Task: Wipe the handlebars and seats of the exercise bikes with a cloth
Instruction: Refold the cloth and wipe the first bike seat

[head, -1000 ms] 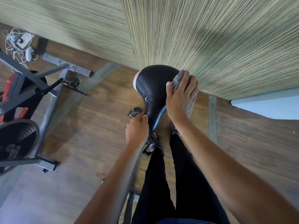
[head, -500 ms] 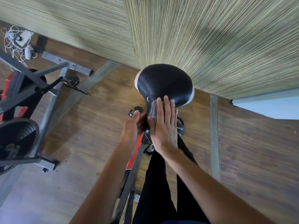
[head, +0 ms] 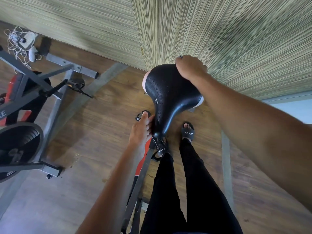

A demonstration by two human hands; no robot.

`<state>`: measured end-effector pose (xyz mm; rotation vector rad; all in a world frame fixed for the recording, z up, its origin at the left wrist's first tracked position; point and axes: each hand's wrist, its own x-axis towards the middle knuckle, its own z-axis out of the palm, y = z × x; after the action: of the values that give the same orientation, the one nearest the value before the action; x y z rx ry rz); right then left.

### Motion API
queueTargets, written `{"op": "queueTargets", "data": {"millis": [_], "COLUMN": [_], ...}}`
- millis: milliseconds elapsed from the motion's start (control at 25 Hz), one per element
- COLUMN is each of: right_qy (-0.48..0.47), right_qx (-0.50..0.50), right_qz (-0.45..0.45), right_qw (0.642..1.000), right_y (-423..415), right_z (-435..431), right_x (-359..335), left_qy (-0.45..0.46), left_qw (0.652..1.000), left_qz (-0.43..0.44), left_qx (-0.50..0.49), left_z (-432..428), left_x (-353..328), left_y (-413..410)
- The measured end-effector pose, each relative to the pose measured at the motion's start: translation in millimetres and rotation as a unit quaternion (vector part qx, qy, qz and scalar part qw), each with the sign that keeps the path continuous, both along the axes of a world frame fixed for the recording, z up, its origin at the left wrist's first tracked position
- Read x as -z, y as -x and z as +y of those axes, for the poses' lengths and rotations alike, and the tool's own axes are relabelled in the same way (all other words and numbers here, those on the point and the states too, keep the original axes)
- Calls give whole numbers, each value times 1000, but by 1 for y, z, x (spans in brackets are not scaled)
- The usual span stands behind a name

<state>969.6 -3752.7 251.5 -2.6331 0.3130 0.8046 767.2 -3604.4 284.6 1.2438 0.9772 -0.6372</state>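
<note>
wood floor [head: 104,125] under me, black seat [head: 170,93] dead centre near the striped wall [head: 236,39]. my left hand [head: 141,130] grips its narrow nose; my right hand [head: 190,67] curls over the wide back edge, cloth hidden, so i cannot tell what it holds. i'd pull firmly noseward, left hand bracing.
</note>
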Motion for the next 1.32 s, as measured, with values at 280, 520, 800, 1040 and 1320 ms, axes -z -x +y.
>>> {"op": "queueTargets", "data": {"millis": [280,520,800,1040,1320], "right_qy": [51,53,-37,-378,-52], "right_qx": [-60,-94,-124,230,20], "right_qz": [-172,-236,-205,-106,-226], "right_qw": [982,966,970,890,972], "right_y": [54,167,216,169,90], "right_z": [9,45,55,-2,-18], "right_x": [3,7,-13,-46,-13], "left_qy": [19,47,-287,-366,-573], "left_qw": [1000,998,931,781,560], "left_qz": [-4,-9,-219,-408,-362], "left_qx": [-11,-29,52,299,477], "left_z": [3,6,2,-42,-44], "left_x": [2,5,-6,10,44], "left_y": [0,1,-2,-25,-15]}}
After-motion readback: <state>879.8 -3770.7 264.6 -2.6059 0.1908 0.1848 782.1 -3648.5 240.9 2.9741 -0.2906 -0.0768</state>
